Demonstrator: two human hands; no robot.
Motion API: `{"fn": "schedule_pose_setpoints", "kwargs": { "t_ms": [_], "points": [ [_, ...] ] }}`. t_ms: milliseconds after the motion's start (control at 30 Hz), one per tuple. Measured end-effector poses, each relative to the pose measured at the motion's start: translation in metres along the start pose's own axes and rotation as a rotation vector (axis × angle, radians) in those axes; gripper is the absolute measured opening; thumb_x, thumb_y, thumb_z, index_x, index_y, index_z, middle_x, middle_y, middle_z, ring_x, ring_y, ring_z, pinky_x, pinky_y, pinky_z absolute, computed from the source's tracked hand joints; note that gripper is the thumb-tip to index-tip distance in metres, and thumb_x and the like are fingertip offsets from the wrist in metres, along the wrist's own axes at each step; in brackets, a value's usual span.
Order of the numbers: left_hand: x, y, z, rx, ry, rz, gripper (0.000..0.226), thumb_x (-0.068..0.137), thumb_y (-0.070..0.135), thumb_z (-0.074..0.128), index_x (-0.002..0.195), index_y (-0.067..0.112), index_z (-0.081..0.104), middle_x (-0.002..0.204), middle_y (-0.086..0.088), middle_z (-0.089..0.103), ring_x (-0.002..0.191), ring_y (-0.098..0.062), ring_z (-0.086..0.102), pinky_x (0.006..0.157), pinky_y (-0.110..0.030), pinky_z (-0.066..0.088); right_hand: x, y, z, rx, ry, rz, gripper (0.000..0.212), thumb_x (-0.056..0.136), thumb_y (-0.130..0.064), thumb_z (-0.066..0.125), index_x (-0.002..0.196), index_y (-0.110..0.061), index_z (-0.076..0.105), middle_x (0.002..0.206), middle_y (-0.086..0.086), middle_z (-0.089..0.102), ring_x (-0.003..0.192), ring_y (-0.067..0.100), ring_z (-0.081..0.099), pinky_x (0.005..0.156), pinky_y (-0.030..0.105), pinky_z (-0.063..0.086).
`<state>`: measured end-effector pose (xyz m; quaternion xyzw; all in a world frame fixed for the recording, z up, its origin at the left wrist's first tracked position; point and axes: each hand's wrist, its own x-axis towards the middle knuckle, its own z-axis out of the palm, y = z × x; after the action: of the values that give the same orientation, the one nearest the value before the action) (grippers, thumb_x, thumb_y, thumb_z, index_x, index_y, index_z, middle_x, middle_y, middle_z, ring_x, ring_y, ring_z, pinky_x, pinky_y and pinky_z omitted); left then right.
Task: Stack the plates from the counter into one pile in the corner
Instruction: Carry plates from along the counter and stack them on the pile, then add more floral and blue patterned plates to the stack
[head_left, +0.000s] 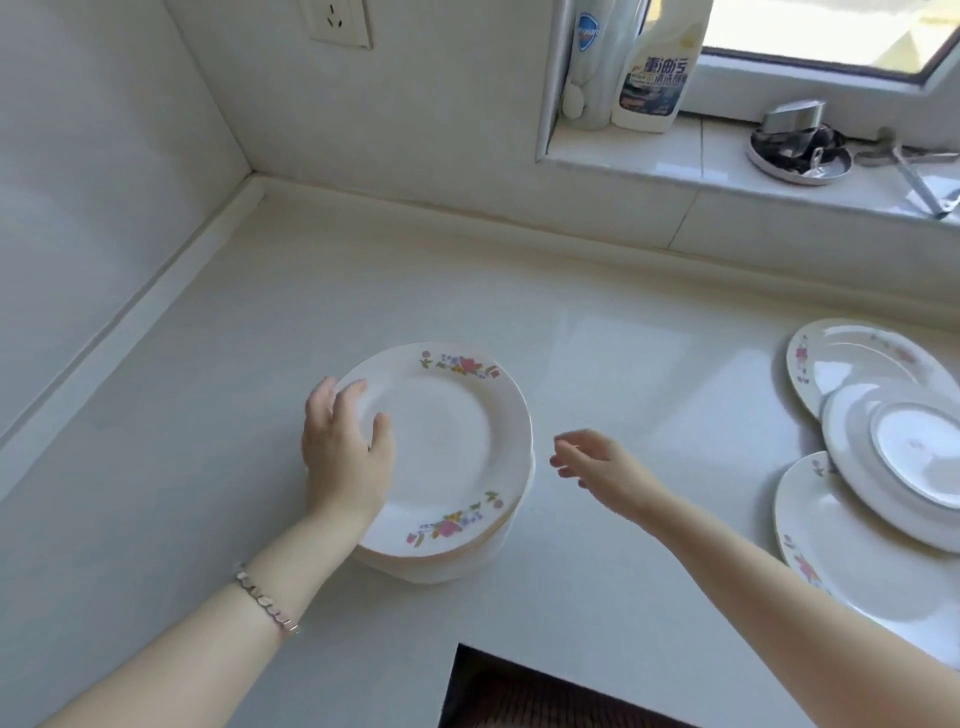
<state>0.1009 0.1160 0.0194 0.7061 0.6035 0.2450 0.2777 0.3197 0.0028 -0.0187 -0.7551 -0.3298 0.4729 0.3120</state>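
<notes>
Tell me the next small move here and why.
Probably swing the right hand, open and empty, across to the upside-down plate lying over two floral plates at the right edge. The left hand already rests on the pile, steadying it, and the topmost loose plate has to come off first.

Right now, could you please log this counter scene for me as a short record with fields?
pile: floral plates stacked mid-counter, short of the corner
left hand: resting on the pile's left rim
right hand: open, empty, beside the pile
loose plates: three at right, an upside-down plate overlapping two floral ones
windowsill: cleaner bottle
</notes>
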Motion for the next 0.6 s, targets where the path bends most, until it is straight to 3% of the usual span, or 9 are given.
{"fn": "schedule_pose_setpoints", "kwargs": {
  "t_ms": [100,167,300,400,500,600],
  "points": [
    [-0.007,0.037,0.016,-0.191,-0.285,0.029,0.023,0.093,0.015,0.044,0.111,0.023,0.057,0.108,0.008,0.063,0.108,-0.011,0.058,0.086,-0.022,0.040,-0.027,0.038,-0.035,-0.141,-0.101,0.082,0.014,0.088,-0.030,0.053,0.099,-0.026,0.059,0.082,-0.011,0.066,0.083,0.012,0.064,0.076,0.028,0.048],
    [-0.015,0.066,0.039,-0.227,-0.477,0.042,0.021,0.093,0.017,0.042,0.102,0.030,0.055,0.091,0.013,0.068,0.090,-0.004,0.064,0.073,-0.021,0.047,-0.048,0.063,-0.064,-0.217,-0.080,0.122,0.012,0.086,-0.030,0.054,0.097,-0.030,0.059,0.083,-0.012,0.066,0.087,0.014,0.065,0.078,0.028,0.050],
    [-0.040,0.126,0.103,-0.123,-0.714,0.143,0.020,0.090,0.013,0.044,0.089,0.028,0.058,0.083,0.008,0.068,0.086,-0.018,0.066,0.079,-0.031,0.051,-0.080,0.104,-0.135,-0.207,0.123,0.158,0.016,0.087,-0.023,0.055,0.101,-0.024,0.063,0.086,-0.005,0.067,0.091,0.018,0.065,0.086,0.030,0.048],
    [-0.070,0.172,0.156,-0.122,-0.840,0.109,0.021,0.090,0.012,0.043,0.082,0.026,0.056,0.082,0.003,0.065,0.072,-0.016,0.065,0.062,-0.029,0.050,-0.102,0.136,-0.200,-0.210,0.282,0.148,0.019,0.087,-0.022,0.056,0.104,-0.019,0.066,0.079,-0.006,0.068,0.084,0.011,0.065,0.072,0.020,0.046],
    [-0.106,0.214,0.208,-0.156,-0.926,-0.014,0.017,0.091,0.007,0.042,0.087,0.016,0.056,0.083,-0.004,0.063,0.062,-0.013,0.061,0.049,-0.022,0.044,-0.120,0.180,-0.260,-0.224,0.457,0.164,0.028,0.087,-0.022,0.059,0.112,-0.013,0.063,0.100,0.002,0.069,0.089,0.013,0.061,0.076,0.022,0.042],
    [-0.140,0.245,0.248,-0.175,-0.937,-0.154,0.016,0.090,0.002,0.041,0.095,0.008,0.056,0.077,-0.004,0.061,0.061,-0.013,0.057,0.052,-0.022,0.041,-0.127,0.222,-0.303,-0.498,0.543,0.137,0.049,0.084,-0.022,0.061,0.130,-0.012,0.049,0.134,0.006,0.049,0.116,0.024,0.052,0.090,0.028,0.038]
  ]
}}
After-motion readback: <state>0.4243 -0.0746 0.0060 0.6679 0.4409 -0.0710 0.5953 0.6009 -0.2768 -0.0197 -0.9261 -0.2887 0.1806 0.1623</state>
